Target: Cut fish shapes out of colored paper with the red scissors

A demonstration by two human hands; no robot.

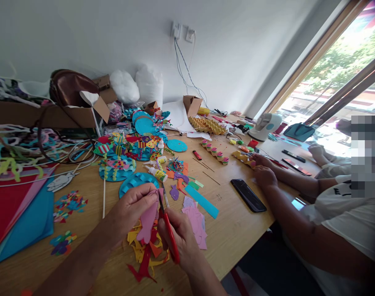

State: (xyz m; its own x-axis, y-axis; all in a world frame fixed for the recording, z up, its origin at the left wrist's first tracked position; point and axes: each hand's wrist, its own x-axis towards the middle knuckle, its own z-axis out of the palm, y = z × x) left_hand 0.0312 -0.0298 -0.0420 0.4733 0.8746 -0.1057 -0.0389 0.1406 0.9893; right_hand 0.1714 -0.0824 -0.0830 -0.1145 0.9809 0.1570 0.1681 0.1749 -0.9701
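Observation:
My left hand [132,207] pinches a pink paper piece [147,222] and holds it above the wooden table [230,230]. My right hand [178,236] grips red-handled scissors [169,232], whose blades meet the pink paper at its upper edge. Yellow, red and orange paper scraps [146,250] lie right under both hands. More pink paper pieces [195,222] lie just to the right of the scissors.
A black phone [248,195] and a blue paper strip [201,200] lie to the right. Glue bottles [156,172], blue paper discs [135,181] and coloured cutouts fill the middle. Coloured sheets [17,213] sit at left. Another person's hands [263,168] work at the right edge.

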